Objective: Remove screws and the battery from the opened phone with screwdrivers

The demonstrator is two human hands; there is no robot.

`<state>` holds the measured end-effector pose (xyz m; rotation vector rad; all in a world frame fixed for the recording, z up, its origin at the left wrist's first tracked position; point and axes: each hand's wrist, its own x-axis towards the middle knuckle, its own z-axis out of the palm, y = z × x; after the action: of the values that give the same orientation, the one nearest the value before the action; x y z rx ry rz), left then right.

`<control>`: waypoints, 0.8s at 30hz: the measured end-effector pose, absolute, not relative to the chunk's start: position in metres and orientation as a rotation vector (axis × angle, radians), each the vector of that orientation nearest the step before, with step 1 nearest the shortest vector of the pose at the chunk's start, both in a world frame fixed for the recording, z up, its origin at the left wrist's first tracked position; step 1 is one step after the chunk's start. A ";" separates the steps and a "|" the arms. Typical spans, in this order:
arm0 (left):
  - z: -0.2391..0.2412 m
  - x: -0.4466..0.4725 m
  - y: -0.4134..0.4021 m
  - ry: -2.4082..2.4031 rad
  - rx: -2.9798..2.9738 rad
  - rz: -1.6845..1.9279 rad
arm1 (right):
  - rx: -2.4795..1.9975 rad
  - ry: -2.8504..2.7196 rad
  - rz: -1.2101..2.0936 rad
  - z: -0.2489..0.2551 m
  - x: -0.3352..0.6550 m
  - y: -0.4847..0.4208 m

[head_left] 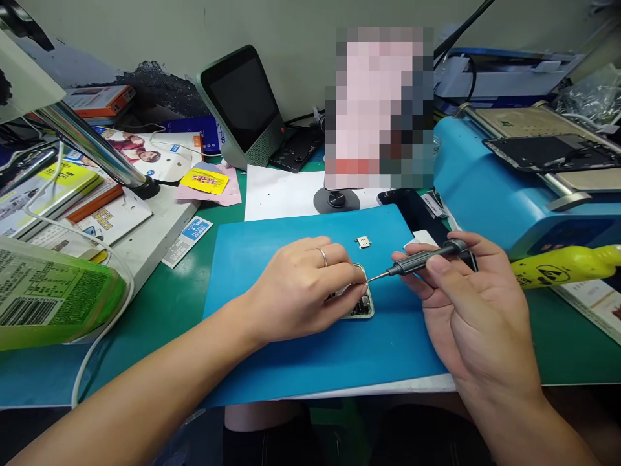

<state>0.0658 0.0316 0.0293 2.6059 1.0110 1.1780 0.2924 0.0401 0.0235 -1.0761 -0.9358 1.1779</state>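
Green tabletop (557, 349) set against a pale wall (301, 32), paint dark and flaking at left. Flat blue rectangular mat (301, 369) in the middle, white paper (276, 191) just beyond it. Grey-green tablet-like display with dark screen (242, 110) at the back; right, a blue boxy machine with metal rails (490, 181) bearing a thin black panel (557, 152). Containers: yellow plastic bottle with black printed mark (563, 266) lying tilted, near the right hand (478, 310); green plastic pack with barcode label (63, 301) at left edge; contents of both cannot be told. Small phone body with pale rim and exposed innards (363, 308) on the mat, partly under the left hand (310, 285). Left grip narrow, fingertips at the driver's tip; cannot tell whether they pinch anything. Right grip closed round a slim dark-grey screwdriver (417, 262). Small silvery metal plate (363, 242) lies beyond, apart.
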 end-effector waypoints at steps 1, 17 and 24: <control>0.029 0.066 0.032 1.008 2.601 1.182 | -1.076 -0.932 1.182 0.024 0.292 0.040; 0.030 0.067 0.031 1.034 2.588 1.205 | -1.078 -0.945 1.185 0.025 0.292 0.041; 0.031 0.067 0.032 1.024 2.611 1.204 | -1.074 -0.935 1.191 0.026 0.292 0.041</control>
<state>0.0669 0.0319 0.0309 2.6105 1.0240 1.2043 0.2918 0.0407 0.0256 -1.0738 -0.9350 1.1914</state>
